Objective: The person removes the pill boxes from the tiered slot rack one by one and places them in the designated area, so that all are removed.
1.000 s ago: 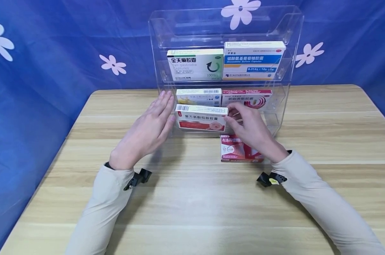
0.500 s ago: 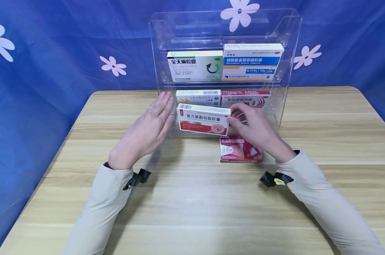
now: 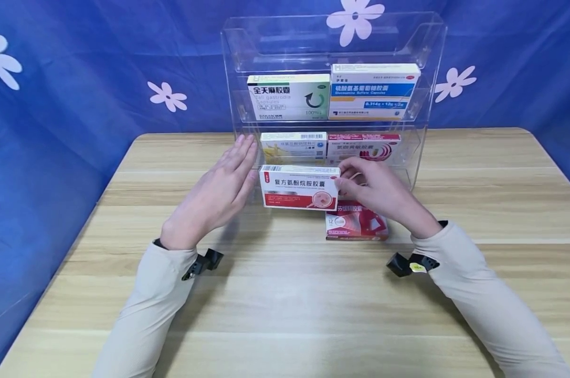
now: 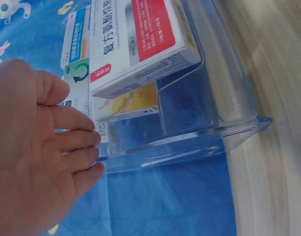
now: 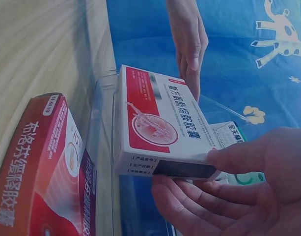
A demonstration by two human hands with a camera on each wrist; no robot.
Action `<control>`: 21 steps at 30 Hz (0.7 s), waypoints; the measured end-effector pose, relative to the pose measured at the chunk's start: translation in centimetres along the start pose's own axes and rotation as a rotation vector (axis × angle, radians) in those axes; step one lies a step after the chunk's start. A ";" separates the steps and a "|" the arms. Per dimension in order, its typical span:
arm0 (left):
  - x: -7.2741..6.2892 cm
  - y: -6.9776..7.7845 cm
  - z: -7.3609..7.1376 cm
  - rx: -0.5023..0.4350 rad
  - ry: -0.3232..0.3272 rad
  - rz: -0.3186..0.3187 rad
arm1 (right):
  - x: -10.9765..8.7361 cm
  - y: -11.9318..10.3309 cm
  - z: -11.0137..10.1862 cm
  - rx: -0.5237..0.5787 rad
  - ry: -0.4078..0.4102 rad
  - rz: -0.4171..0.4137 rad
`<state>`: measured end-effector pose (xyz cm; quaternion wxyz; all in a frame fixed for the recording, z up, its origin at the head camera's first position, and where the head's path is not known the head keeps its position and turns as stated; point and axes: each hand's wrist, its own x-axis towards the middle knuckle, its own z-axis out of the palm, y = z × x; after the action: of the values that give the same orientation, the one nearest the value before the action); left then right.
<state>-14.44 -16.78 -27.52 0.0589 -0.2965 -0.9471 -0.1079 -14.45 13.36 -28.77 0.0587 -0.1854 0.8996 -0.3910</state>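
Observation:
My right hand (image 3: pixel 372 186) pinches the right end of a white and red medicine box (image 3: pixel 300 189), thumb on the front and fingers behind. In the right wrist view the box (image 5: pixel 160 113) hangs in front of the clear acrylic rack's bottom tier. My left hand (image 3: pixel 214 194) is held beside the rack's left side with fingers straight and together; the left wrist view shows its palm (image 4: pixel 37 147) bare. Below the right hand, a red ibuprofen box (image 3: pixel 353 223) lies on the table, partly covered by the held box in the head view.
The clear rack (image 3: pixel 334 31) stands at the back of the wooden table (image 3: pixel 285 304). Its upper tier bears a green-white box (image 3: pixel 289 100) and a blue-white box (image 3: pixel 375 92). The tier below bears a yellow-white box (image 3: pixel 294 144) and a pink-white box (image 3: pixel 365 144). A blue curtain (image 3: pixel 101 68) hangs behind.
The held medicine box has come forward and lower in the head view, away from the rack, and its front faces the camera more. The right hand moved with it; the left stayed put.

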 end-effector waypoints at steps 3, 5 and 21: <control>0.0 -0.1 0.1 0.005 0.007 0.002 | 0.1 0.1 0.2 0.015 -0.017 -0.003; 0.0 -0.1 0.1 0.006 0.009 0.006 | 0.2 0.3 0.4 0.030 -0.023 -0.009; 0.0 -0.1 0.0 0.018 0.012 0.012 | 0.8 0.5 1.4 0.169 -0.102 0.013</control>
<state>-14.49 -16.84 -27.54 0.0680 -0.3011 -0.9458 -0.1007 -14.96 12.48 -30.06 0.1226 -0.1935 0.8604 -0.4553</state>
